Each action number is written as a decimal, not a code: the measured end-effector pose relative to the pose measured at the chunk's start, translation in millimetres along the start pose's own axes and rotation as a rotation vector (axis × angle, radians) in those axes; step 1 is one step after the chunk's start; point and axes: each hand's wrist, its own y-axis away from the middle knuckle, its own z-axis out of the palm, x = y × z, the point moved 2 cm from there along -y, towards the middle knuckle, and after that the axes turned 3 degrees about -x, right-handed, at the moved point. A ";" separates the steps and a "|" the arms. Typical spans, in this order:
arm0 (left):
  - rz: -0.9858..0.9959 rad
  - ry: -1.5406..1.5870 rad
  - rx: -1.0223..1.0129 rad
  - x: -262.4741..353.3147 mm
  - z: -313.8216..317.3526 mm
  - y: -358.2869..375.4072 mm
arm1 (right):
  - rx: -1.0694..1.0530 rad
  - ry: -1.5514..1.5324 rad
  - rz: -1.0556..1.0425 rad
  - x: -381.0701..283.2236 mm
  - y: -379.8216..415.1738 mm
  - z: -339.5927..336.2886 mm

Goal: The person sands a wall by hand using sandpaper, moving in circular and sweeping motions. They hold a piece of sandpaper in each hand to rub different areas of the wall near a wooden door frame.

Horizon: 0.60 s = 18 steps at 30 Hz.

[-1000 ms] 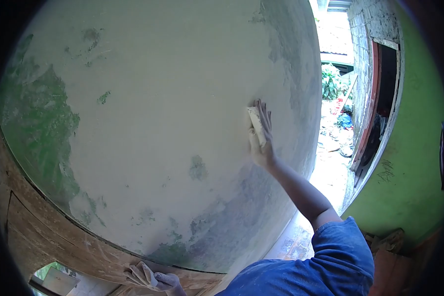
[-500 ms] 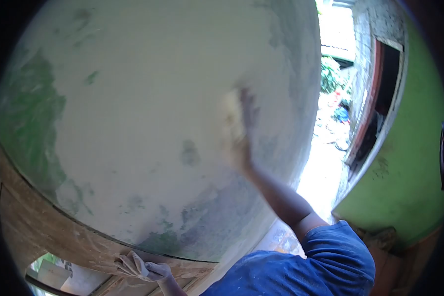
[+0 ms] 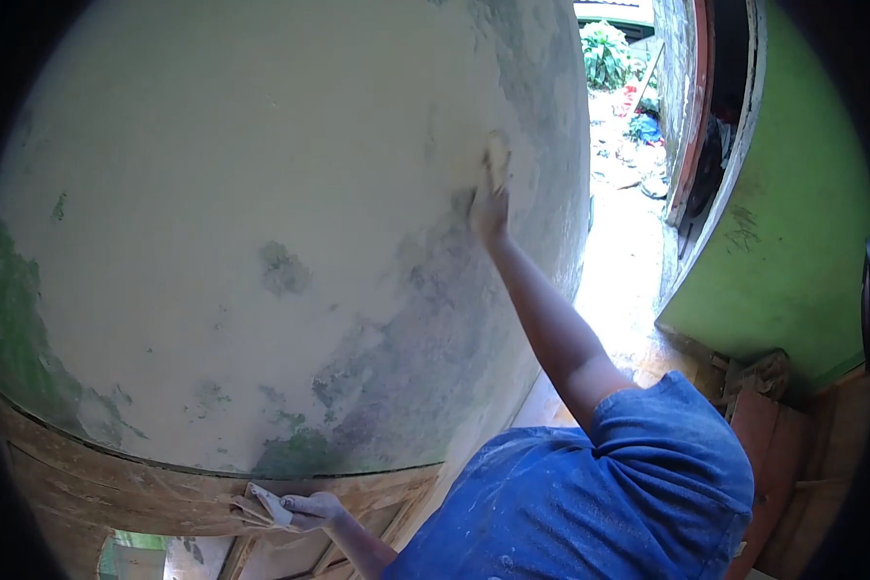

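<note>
Right hand reached high, fingers clamped on pale sanding block, pressed flat to plastered wall for even contact. Left hand gripped folded paper against wooden frame below, likely bracing body.

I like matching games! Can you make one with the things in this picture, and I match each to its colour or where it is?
Things:
1. right hand
2. left hand
3. sleeve
4. side wall

Matches:
A. bright green
B. blue, speckled with white dust
C. low down, on the wooden frame under the wall
D. high up, pressing a pale sanding pad to the whitish wall

Right pairs: 1-D, 2-C, 3-B, 4-A
</note>
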 end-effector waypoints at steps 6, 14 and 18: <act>0.017 0.026 -0.050 -8.2 3.8 10.1 | -0.015 -0.161 0.071 -8.5 -6.2 33.1; 0.032 0.016 -0.035 -0.7 0.9 3.8 | 0.107 -0.402 0.332 12.7 -28.0 -11.1; 0.042 0.117 -0.016 -0.2 7.5 4.9 | 0.067 -0.157 -0.031 -9.7 -7.1 9.2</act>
